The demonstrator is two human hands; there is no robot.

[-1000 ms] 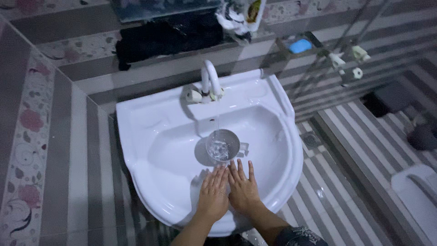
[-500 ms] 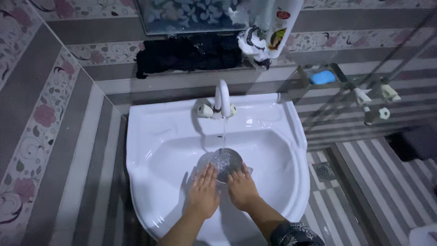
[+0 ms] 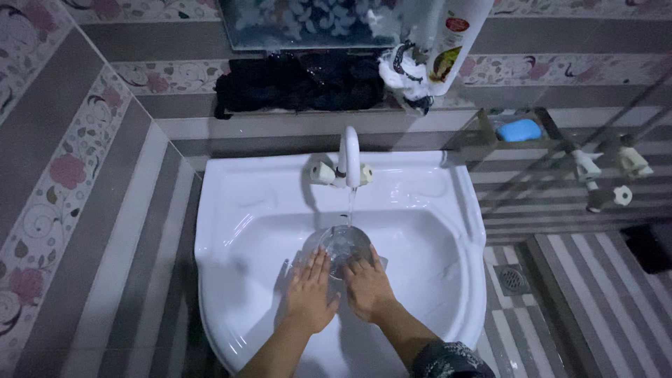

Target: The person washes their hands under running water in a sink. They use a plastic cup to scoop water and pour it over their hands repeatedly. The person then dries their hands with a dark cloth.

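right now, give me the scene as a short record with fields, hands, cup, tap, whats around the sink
left hand: flat, fingers spread, beside the metal cup, at its left rim
right hand: fingertips at the cup's near right rim; grip unclear
metal cup: round, upright in the basin under the spout, water inside
tap: white, running a thin stream into the cup
sink: white basin against the tiled wall
ledge behind: dark cloth, white bottle
right side: blue soap in a wall rack

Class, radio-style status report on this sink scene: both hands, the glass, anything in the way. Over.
Left hand open, flat beside glass. Right hand open, fingertips at glass rim. Glass in sink under running tap. Nothing in the way.
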